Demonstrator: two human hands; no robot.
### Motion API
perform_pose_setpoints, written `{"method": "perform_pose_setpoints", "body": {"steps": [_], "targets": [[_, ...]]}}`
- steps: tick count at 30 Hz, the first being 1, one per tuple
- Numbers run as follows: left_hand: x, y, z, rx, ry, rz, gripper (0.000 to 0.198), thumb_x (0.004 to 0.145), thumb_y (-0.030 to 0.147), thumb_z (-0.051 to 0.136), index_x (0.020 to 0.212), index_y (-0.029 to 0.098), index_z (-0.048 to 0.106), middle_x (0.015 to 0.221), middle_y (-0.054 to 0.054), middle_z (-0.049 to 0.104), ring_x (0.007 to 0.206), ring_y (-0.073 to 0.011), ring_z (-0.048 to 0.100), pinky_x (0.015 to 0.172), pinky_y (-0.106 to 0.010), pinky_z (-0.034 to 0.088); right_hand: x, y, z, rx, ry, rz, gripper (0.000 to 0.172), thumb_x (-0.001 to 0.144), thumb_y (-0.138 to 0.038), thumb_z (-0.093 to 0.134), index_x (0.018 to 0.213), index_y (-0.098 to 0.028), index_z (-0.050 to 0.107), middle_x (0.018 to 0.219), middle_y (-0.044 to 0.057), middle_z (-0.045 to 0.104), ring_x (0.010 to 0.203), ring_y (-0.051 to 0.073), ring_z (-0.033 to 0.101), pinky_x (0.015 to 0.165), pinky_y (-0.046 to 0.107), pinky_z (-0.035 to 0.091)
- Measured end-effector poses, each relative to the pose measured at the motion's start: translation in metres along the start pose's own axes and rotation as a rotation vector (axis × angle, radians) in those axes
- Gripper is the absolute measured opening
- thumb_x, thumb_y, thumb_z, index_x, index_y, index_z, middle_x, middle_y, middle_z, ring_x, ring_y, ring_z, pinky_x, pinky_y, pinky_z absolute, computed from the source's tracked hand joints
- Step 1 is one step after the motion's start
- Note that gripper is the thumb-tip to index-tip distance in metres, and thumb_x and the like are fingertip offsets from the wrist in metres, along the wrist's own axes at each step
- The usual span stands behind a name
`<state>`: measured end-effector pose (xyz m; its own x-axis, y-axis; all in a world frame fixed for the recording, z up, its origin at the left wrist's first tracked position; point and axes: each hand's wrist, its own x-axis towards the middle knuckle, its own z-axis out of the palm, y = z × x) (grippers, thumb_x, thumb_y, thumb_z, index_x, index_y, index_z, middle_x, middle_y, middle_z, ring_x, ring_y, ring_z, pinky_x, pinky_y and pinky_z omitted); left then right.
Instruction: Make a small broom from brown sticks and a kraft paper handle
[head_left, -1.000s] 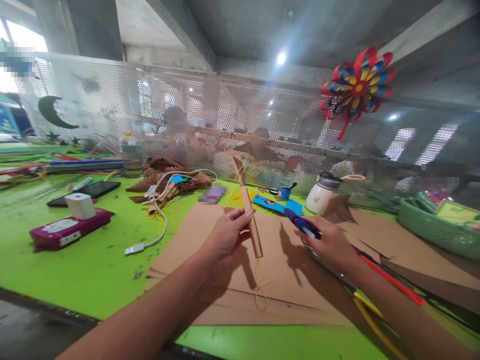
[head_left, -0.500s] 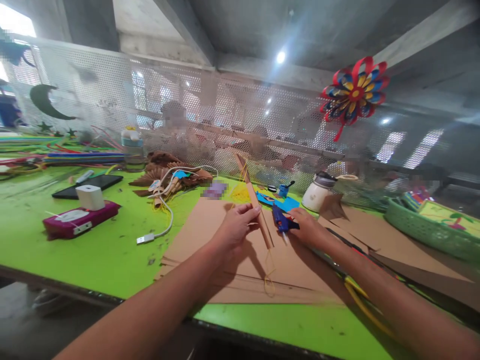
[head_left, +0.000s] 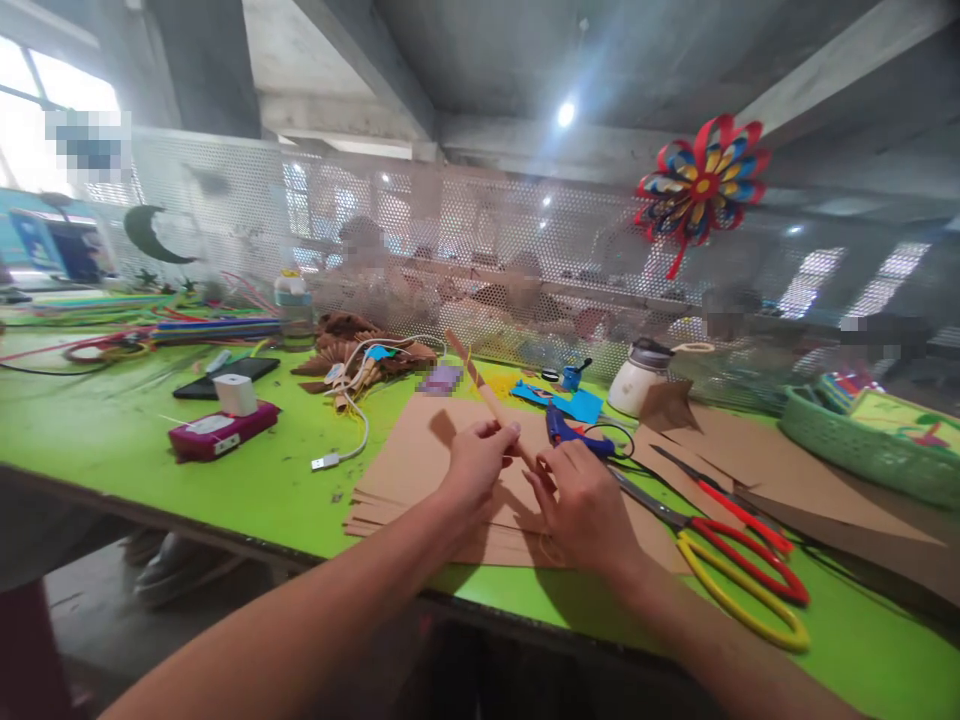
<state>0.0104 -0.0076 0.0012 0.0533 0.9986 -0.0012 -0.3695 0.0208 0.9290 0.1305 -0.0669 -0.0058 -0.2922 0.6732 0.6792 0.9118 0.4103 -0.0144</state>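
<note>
A narrow folded strip of brown paper point(head_left: 486, 392) slants over a stack of brown paper sheets point(head_left: 409, 450), a thin yellow string round its upper part. My left hand point(head_left: 480, 462) pinches the strip near its middle. At its lower end, my right hand point(head_left: 581, 490) has its fingers closed on the strip. Just beyond my right hand, a blue glue gun point(head_left: 574, 432) lies on the table. A loop of yellow string hangs below the strip, partly hidden by my right hand.
Large scissors point(head_left: 742, 575) and red-handled scissors point(head_left: 739, 508) lie right on the green table point(head_left: 300, 500). Behind are a white jar point(head_left: 634, 380), blue paper point(head_left: 577, 402) and a green basket point(head_left: 862, 445). Left are a white cable point(head_left: 366, 430), purple box point(head_left: 225, 430) and dark tablet point(head_left: 225, 378).
My right hand has let go of the glue gun, now lying on the table, and moved left to the strip's lower end. The view has shifted slightly, showing the scissors fully.
</note>
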Motion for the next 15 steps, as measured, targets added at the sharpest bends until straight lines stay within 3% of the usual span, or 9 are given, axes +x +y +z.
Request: {"method": "perform_pose_setpoints", "body": {"steps": [9, 15], "targets": [[-0.023, -0.015, -0.004, -0.029, 0.125, -0.118, 0.015, 0.067, 0.023, 0.068, 0.071, 0.013, 0.057, 0.064, -0.002, 0.06, 0.055, -0.0084, 0.055, 0.049, -0.018, 0.038, -0.014, -0.01, -0.007, -0.202, -0.088, -0.071, 0.02, 0.089, -0.015, 0.04, 0.084, -0.017, 0.059, 0.08, 0.009, 0.056, 0.082, 0.026, 0.044, 0.071, 0.038, 0.028], [-0.023, -0.016, -0.01, 0.029, 0.05, -0.287, 0.017, 0.076, 0.023, 0.06, 0.064, 0.012, 0.055, 0.06, -0.006, 0.06, 0.049, -0.0105, 0.056, 0.05, -0.022, 0.046, -0.02, 0.002, 0.006, -0.175, -0.142, -0.061, 0.022, 0.089, -0.023, 0.045, 0.075, -0.016, 0.061, 0.078, 0.01, 0.058, 0.079, 0.024, 0.045, 0.072, 0.036, 0.028]]}}
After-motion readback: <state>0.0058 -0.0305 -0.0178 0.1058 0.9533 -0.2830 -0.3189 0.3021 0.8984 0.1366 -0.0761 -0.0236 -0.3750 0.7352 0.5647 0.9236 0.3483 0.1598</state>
